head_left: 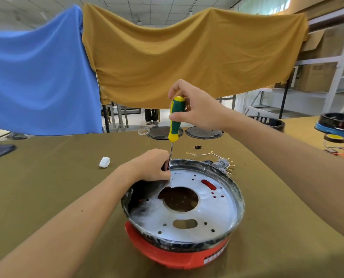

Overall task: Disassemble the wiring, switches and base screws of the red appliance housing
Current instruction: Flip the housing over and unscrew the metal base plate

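A: What's nearest?

B: The housing [179,255], red, at the near edge of the table [46,177], with a metal plate [207,209] set in its black rim, facing up.

A: And the hands?

B: The left hand [153,167] rests on the housing's far-left rim, fingers curled round the shaft of the screwdriver [175,119] low down. I judge that steadies the tip on a screw [170,179] in the plate, right beside the fingers. The right hand [195,109] hangs above the housing and pinches the green-and-yellow handle near its top, thumb on the near side, probably to spin it.

A: Anything already off?

B: Just beyond the housing's far-right rim lie wires [223,163] with small terminals. A white block [104,162] sits to the housing's far left. Two dark discs [204,132] lie well beyond it.
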The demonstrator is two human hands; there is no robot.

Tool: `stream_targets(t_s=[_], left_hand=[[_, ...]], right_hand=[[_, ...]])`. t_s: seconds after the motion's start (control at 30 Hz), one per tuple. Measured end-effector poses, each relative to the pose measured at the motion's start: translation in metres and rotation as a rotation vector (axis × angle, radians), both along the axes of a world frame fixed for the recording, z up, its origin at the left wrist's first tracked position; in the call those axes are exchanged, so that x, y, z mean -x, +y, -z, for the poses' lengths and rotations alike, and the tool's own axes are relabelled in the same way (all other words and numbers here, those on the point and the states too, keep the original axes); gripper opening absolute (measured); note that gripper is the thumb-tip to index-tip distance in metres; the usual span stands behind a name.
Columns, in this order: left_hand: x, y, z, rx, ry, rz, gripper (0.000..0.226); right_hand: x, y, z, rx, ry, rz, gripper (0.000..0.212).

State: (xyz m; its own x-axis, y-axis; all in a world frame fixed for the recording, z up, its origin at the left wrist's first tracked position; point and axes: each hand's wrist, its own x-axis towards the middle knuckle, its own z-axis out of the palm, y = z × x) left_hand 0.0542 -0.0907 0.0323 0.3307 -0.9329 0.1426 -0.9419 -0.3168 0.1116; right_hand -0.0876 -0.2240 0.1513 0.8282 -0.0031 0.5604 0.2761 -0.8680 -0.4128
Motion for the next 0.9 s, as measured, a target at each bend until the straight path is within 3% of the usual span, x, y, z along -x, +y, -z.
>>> stream_targets(t_s=[0.13,0.3,0.4,0.5,0.7,0.9], left_hand=[[0.001,0.000,-0.001,0.010,-0.005,0.019,0.021],[0.002,0.004,0.000,0.024,0.047,0.049,0.009],[0.000,0.008,0.001,0.056,0.082,0.058,0.014],[0.001,0.009,0.002,0.057,0.096,0.054,0.015],[0.005,0.009,-0.002,0.040,0.142,0.037,0.015],[0.007,0.011,-0.003,0.111,0.146,0.056,0.012]], right_hand=[[0.001,0.001,-0.003,-0.136,0.040,-0.072,0.043],[-0.002,0.001,0.001,-0.059,0.067,-0.013,0.040],[-0.004,-0.002,0.000,0.093,0.120,0.097,0.029],[-0.006,-0.001,0.001,0.291,0.160,0.196,0.031],[0.004,0.000,-0.004,-0.055,0.181,0.019,0.038],[0.011,0.005,-0.006,-0.135,0.105,-0.020,0.041]])
